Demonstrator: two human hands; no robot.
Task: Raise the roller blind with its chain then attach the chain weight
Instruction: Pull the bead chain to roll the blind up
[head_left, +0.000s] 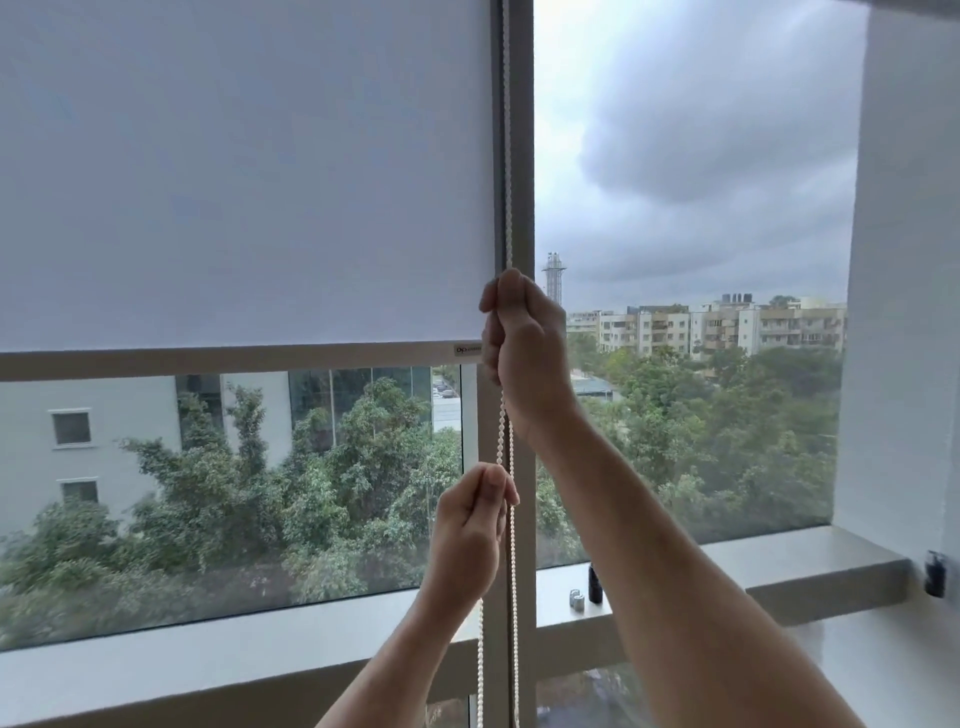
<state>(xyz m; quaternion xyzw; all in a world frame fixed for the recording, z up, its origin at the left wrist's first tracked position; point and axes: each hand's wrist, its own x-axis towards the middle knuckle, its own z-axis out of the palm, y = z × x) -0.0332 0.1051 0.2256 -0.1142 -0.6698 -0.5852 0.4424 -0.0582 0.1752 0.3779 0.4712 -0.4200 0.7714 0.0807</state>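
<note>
Pale grey roller blind (244, 171) hangs part-lowered; both the right hand (524, 358) and left hand (470, 535) clench its white beaded chain (507, 156).

The window sill (779, 564) is a pale grey ledge running along the bottom of the glass, right across the frame. Only stuff sitting on it is a small dark bottle (595, 584) standing upright, just right of the vertical window post, with a little silvery metal piece (576, 600) right beside it on its left. Can't tell what that metal bit is, too small.
</note>
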